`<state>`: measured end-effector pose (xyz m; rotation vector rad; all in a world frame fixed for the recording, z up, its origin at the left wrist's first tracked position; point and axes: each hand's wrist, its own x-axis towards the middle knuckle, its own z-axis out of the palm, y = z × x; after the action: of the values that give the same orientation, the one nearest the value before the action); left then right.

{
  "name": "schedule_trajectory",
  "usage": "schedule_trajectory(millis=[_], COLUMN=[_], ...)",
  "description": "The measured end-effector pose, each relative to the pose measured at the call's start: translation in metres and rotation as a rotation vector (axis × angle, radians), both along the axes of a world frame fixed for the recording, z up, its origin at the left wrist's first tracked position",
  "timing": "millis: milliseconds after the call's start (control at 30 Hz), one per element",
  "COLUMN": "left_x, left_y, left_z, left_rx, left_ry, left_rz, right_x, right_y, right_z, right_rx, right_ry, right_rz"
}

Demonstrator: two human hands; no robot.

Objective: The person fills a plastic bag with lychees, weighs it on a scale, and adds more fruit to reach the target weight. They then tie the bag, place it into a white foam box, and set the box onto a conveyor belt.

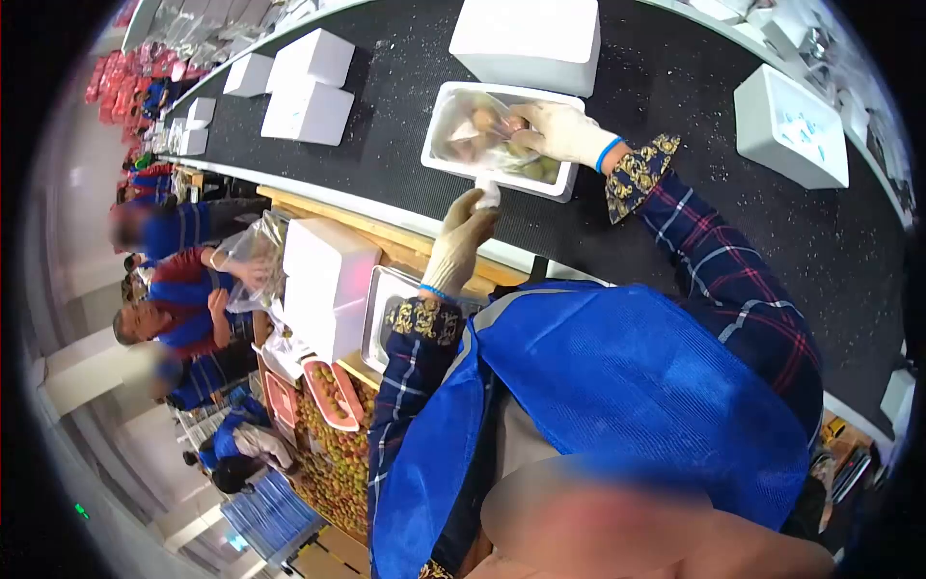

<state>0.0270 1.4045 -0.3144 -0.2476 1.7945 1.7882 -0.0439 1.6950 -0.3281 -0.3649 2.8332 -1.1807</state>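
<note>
A white foam box (431, 160) sits on the black conveyor belt with round green and reddish fruit (537, 169) inside. A clear plastic bag (453, 135) with fruit in it lies over the box. My right hand (567, 137), in a white glove, reaches in from the right with its fingers curled on the bag at a reddish fruit. At the near side of the box, my gloved left hand (458, 246) pinches a small white wad (487, 195) between thumb and fingers. Whether that wad is part of the bag, I cannot tell.
A large white foam box (526, 43) stands just beyond, and another box (793, 125) with blue-and-white packs sits right. More white boxes (309, 87) line the belt leftward. Left of me are a bin of fruit (328, 454), red trays (333, 396) and a person (183, 299) handling a bag.
</note>
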Motion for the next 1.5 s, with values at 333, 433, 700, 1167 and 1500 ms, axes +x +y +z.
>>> schedule_trajectory(millis=[333,433,700,1167,1500], left_x=[0.164,0.209,0.255,0.442,0.528], left_y=[-0.120,-0.163,-0.181,-0.347,-0.431], left_z=[-0.029,-0.078,-0.162,-0.163,-0.189], left_rx=[-0.019,0.053,-0.225,-0.904,-1.329], left_ry=[-0.111,-0.088,-0.053,0.231,-0.253], left_rz=[0.618,0.577,0.857,1.372,1.076], right_x=[-0.007,-0.003,-0.101,0.041,0.190], right_y=[-0.042,-0.054,-0.074,-0.216,-0.306], right_z=[-0.037,-0.009,-0.071,-0.109,-0.177], right_rx=[0.445,0.469,0.407,-0.004,0.410], right_ry=[0.374,0.508,0.011,0.675,-0.025], right_rz=[-0.042,0.203,0.175,0.036,0.192])
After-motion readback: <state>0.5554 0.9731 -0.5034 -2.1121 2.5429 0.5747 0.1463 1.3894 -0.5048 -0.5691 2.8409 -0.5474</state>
